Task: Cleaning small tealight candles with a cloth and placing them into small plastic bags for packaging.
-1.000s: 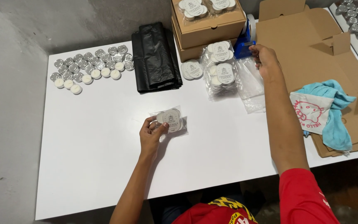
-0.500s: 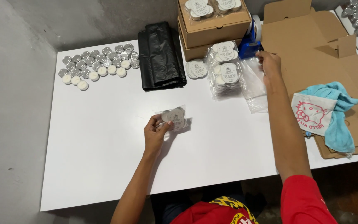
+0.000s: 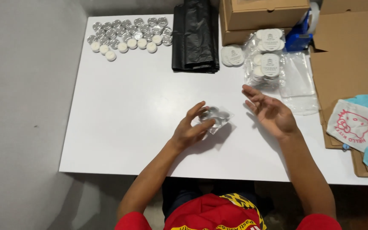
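Candle packets [image 3: 265, 64], already bagged and labelled, are heaped at the counter's [image 3: 120, 119] far edge; loose tealights [image 3: 126, 36] wait unpacked far left. Left hand [image 3: 190, 127] fingers pinch one clear packet of tealights [image 3: 214, 118] mid-counter; right hand [image 3: 269, 111] hovers beside it, spread, empty.

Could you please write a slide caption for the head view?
Left hand grips a clear packet of tealights on the white table; right hand hovers open beside it.

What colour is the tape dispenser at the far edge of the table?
Blue, seen in the head view: the blue plastic tape dispenser beside the brown cardboard boxes.
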